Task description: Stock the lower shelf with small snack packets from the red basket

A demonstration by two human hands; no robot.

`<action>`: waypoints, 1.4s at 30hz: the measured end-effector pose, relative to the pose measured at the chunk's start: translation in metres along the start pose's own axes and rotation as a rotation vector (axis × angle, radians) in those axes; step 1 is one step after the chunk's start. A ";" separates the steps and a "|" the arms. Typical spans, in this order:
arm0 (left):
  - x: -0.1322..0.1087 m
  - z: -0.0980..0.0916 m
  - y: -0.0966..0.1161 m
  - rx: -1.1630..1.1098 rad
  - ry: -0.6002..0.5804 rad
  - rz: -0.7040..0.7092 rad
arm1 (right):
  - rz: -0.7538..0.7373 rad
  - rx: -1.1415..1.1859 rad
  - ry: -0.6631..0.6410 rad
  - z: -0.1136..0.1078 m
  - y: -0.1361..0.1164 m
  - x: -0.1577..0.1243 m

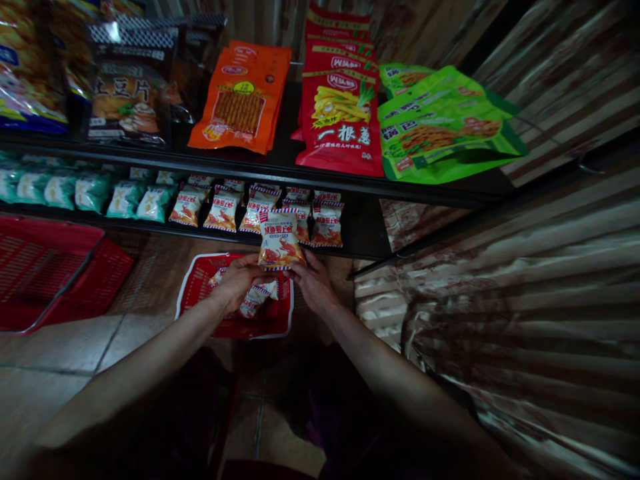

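Observation:
A small white and orange snack bag [280, 240] is held upright between my two hands, above a red basket [186, 293] on the floor. My left hand [240, 281] grips its lower left corner, and my right hand [311, 280] pinches the lower right. Inside the basket lie a few similar bags [255, 300], partly hidden by my left hand. Behind the held bag, more bags of the same kind [221, 208] stand in rows on the lower shelf.
Teal packets [92, 192] line the lower shelf at left. The upper shelf [200, 160] carries orange packs [243, 97], red packs [343, 100] and green packs [440, 127]. Another red basket [75, 267] sits at left. A striped curtain [500, 293] hangs at right.

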State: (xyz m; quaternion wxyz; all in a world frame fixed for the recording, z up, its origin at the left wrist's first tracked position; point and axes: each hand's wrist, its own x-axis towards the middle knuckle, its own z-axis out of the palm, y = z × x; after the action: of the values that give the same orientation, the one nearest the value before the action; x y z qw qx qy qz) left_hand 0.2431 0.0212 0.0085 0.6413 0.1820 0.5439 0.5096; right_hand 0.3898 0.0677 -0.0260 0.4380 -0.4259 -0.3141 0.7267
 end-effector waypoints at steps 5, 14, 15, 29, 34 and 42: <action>0.001 0.000 0.001 -0.025 0.016 0.010 | 0.014 -0.005 -0.013 0.000 -0.004 0.000; 0.004 0.000 -0.001 0.006 0.009 -0.003 | 0.018 0.055 -0.009 -0.007 -0.003 0.001; 0.004 0.001 -0.001 0.010 0.002 0.001 | 0.015 0.058 -0.011 -0.008 -0.003 0.001; 0.010 0.002 -0.007 0.110 0.260 0.250 | -0.155 -0.240 0.060 -0.013 -0.001 0.003; 0.009 0.005 -0.005 0.133 0.209 0.319 | -0.288 -0.524 0.094 -0.016 0.000 0.007; 0.001 0.013 -0.005 0.034 0.061 0.312 | -0.549 -0.826 0.065 -0.015 0.002 0.002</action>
State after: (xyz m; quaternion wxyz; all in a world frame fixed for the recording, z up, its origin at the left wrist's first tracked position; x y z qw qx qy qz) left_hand 0.2569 0.0248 0.0088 0.5344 0.2596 0.5367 0.5991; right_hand 0.4013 0.0701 -0.0354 0.4175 -0.4879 -0.6626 0.3855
